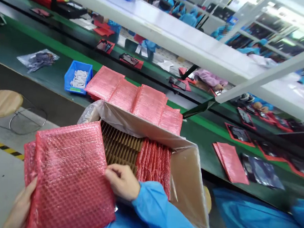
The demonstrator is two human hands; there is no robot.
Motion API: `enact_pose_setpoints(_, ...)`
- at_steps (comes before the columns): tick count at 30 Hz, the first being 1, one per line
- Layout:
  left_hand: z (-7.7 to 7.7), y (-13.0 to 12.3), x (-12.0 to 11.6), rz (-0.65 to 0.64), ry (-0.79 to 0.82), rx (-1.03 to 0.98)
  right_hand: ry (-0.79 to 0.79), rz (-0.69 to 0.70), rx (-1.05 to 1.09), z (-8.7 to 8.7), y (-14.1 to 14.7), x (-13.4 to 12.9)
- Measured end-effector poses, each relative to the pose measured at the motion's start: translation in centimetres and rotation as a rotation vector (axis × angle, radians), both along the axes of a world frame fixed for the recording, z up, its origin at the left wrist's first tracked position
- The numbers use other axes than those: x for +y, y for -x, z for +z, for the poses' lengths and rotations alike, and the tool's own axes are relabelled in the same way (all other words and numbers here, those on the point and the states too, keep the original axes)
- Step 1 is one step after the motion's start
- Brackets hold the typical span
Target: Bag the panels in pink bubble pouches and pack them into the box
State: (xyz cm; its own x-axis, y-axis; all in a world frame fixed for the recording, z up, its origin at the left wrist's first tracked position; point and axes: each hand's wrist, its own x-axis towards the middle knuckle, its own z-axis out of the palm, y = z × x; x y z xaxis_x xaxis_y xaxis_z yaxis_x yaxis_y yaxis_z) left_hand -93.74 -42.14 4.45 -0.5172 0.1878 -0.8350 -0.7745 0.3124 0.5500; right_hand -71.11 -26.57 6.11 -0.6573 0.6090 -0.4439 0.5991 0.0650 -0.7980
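Note:
My left hand (22, 203) is closed on the left edge of a few red bubble-wrap bags (70, 178), held up at the lower left. The front bag covers most of those behind it. My right hand (124, 181) pinches the right edge of the front bag between thumb and fingers. Beyond them stands a carton (188, 178) lined with clear plastic. Inside it, brown cardboard dividers (119, 143) fill the left part, and a row of upright red bubble-wrap bags (154, 161) sits to their right.
Stacks of red bubble bags (150, 101) lie on the green bench (193, 132) behind the carton. A blue bin (70, 84) holds small white pieces. A wooden stool (1, 103) stands left. Co-workers in blue, one sleeve (241, 216) close at right, work nearby beneath a white shelf (160, 25).

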Motion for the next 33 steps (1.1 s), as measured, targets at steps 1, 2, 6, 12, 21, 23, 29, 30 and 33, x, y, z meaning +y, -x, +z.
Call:
enact_pose_setpoints(1,-0.1,0.1,-0.1,-0.009,0.027,0.009,-0.024,-0.026,0.057,0.3,0.6,-1.1)
enact_pose_setpoints(2,-0.1,0.3,-0.1,-0.029,0.038,0.003,-0.069,-0.046,0.053,0.4,0.9,-1.8)
enact_pose_setpoints(6,0.1,0.5,0.3,-0.203,-0.028,0.06,-0.083,-0.202,0.023,0.1,-1.5,-1.8)
enact_pose_setpoints(12,0.2,0.2,0.7,-0.176,-0.015,0.039,-0.15,-0.545,0.005,1.3,-13.3,1.7)
enact_pose_setpoints(21,-0.2,0.4,0.6,-0.19,-0.05,0.018,-0.671,-0.431,-0.72,0.7,-19.2,2.1)
enact_pose_setpoints(23,-0.2,0.4,0.5,-0.188,-0.047,0.01,-0.671,-0.365,-0.743,0.5,-18.4,2.3)
enact_pose_setpoints(29,-0.6,0.2,0.2,-0.146,-0.061,0.014,-0.538,-0.121,-1.078,-3.0,-11.7,5.1)
enact_pose_setpoints(30,-0.6,0.2,0.2,-0.15,-0.065,0.01,-0.505,-0.099,-1.094,-4.2,-10.5,5.5)
enact_pose_setpoints(33,-0.7,0.2,0.0,-0.18,-0.078,0.049,-0.44,-0.083,-1.075,-7.8,-7.6,5.7)
